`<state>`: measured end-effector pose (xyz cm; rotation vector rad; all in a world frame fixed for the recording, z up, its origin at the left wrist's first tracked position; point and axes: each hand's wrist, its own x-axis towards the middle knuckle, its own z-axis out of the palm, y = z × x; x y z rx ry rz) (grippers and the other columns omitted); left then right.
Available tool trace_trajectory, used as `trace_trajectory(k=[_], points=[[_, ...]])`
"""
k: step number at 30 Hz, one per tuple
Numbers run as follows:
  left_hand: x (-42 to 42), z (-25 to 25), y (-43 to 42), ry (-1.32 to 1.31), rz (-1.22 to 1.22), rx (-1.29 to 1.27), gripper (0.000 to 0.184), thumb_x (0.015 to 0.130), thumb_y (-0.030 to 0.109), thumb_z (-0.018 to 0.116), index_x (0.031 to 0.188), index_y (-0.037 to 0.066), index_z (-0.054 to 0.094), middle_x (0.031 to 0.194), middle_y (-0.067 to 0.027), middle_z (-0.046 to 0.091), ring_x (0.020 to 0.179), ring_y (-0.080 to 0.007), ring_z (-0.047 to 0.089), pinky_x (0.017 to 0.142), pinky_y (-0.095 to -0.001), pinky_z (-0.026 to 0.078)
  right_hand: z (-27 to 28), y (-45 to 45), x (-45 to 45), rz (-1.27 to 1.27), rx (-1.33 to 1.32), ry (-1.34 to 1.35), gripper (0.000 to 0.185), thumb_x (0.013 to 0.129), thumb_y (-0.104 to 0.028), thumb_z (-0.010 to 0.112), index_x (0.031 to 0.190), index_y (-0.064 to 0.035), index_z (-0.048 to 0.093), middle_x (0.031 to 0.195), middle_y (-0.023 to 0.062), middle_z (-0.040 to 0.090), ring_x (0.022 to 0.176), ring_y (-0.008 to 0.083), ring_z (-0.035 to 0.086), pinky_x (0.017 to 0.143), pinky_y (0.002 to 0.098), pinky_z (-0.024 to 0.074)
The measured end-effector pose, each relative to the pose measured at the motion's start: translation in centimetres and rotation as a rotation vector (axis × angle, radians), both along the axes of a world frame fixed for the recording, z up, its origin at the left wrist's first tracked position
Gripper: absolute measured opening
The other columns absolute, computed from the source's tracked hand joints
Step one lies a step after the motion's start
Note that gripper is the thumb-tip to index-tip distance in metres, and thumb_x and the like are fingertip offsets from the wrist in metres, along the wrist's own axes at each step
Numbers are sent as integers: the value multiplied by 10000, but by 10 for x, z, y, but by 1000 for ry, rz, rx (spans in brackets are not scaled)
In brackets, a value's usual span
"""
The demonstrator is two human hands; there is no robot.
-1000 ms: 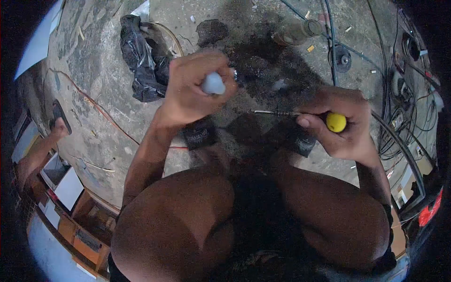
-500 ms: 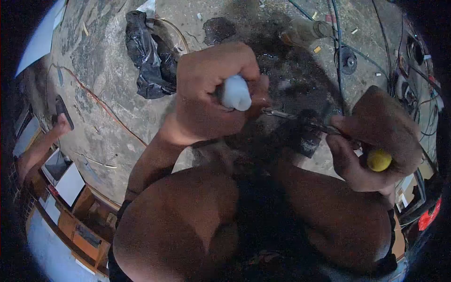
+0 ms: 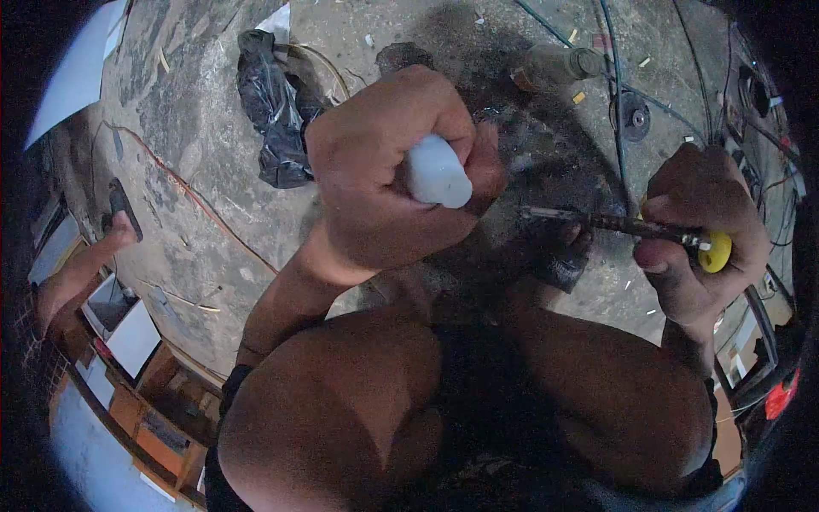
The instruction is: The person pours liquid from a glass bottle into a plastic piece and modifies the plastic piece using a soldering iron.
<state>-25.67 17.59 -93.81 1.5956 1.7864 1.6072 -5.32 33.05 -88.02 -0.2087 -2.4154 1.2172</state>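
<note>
My left hand (image 3: 384, 171) is closed in a fist around a whitish, pale blue rounded piece (image 3: 438, 171). Its blunt end pokes out past the thumb, and the rest is hidden in the palm. My right hand (image 3: 712, 222) grips a slim, dark metal tool with a yellow end (image 3: 631, 226) between thumb and fingers. The yellow part lies against the palm. The tool's thin, blurred tip points left, a short way from my left fingers. Its exact kind cannot be made out.
Crumpled black plastic (image 3: 277, 111) and a glass jar (image 3: 559, 64) lie on the stained concrete floor. Cables (image 3: 614, 102) and a dark disc (image 3: 631, 115) are at the right. My bare knees (image 3: 320, 410) are below. Another person's foot (image 3: 124, 226) shows at the left, near wooden shelving (image 3: 162, 435).
The tool's tip has drawn away from my left fingers to the right. My right hand has turned and risen a little, exposing more of the tool. My left hand keeps its hold.
</note>
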Motion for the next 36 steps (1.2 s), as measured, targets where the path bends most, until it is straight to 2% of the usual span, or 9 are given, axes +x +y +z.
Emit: trace_trajectory(k=[5, 8, 13, 19, 23, 25, 28, 31, 36], points=[[3, 2, 3, -23, 4, 42, 336, 700, -46, 743, 615, 97, 451, 574, -1, 429, 501, -105, 387, 474, -246, 292, -4, -11, 5, -62, 54, 56, 419, 883, -387, 690, 930, 18, 591, 780, 128, 596, 663, 217, 552, 567, 338, 435], [4, 10, 3, 19, -1, -3, 336, 703, -16, 748, 598, 93, 447, 557, -5, 413, 480, -116, 381, 457, -258, 289, 15, -21, -1, -42, 98, 39, 404, 899, -364, 672, 961, 27, 597, 791, 138, 594, 662, 237, 566, 552, 369, 461], [4, 14, 6, 85, -15, -20, 332, 709, 20, 751, 593, 87, 447, 546, -11, 406, 460, -134, 381, 445, -271, 295, 14, -15, -7, 144, 229, 176, 372, 846, -279, 727, 997, 38, 608, 798, 139, 603, 649, 257, 580, 509, 374, 471], [3, 11, 3, 133, 0, -64, 329, 717, 37, 751, 597, 91, 449, 544, -8, 404, 464, -128, 392, 450, -266, 302, 27, -13, -14, 267, 505, 30, 406, 749, -202, 793, 1012, 52, 616, 810, 138, 604, 623, 241, 576, 492, 349, 453], [-10, 6, -5, 53, 70, -176, 289, 709, 53, 739, 610, 83, 470, 561, -13, 446, 485, -141, 436, 468, -269, 331, 42, 14, 2, 392, 468, -102, 421, 728, -196, 806, 1018, 52, 627, 821, 131, 606, 626, 237, 576, 486, 343, 437], [-18, 11, -13, 39, 114, -312, 235, 678, 127, 745, 641, 54, 524, 596, -53, 521, 533, -188, 540, 506, -280, 405, 43, 15, 4, 347, 451, -115, 413, 740, -194, 803, 1026, 49, 630, 825, 129, 607, 628, 243, 575, 490, 351, 437], [-13, 11, -7, -91, -36, -124, 357, 712, -65, 708, 590, 112, 423, 570, 22, 433, 497, -100, 383, 481, -252, 281, 38, 7, 6, 283, 411, -89, 400, 773, -199, 789, 1050, 39, 626, 839, 129, 604, 636, 257, 574, 516, 375, 450], [-7, 11, -3, -108, -82, -70, 353, 700, -79, 705, 590, 113, 430, 583, 20, 444, 517, -97, 396, 499, -250, 286, 45, 11, 13, 352, 316, -140, 421, 790, -221, 782, 1090, 21, 611, 871, 126, 587, 683, 279, 585, 562, 408, 468], [-7, 12, -1, -186, -120, -37, 354, 698, -89, 695, 599, 121, 427, 596, 21, 456, 524, -97, 393, 502, -247, 288, 35, 9, 14, 355, 188, -27, 443, 782, -258, 788, 1078, 19, 610, 864, 125, 577, 694, 283, 582, 565, 418, 462]])
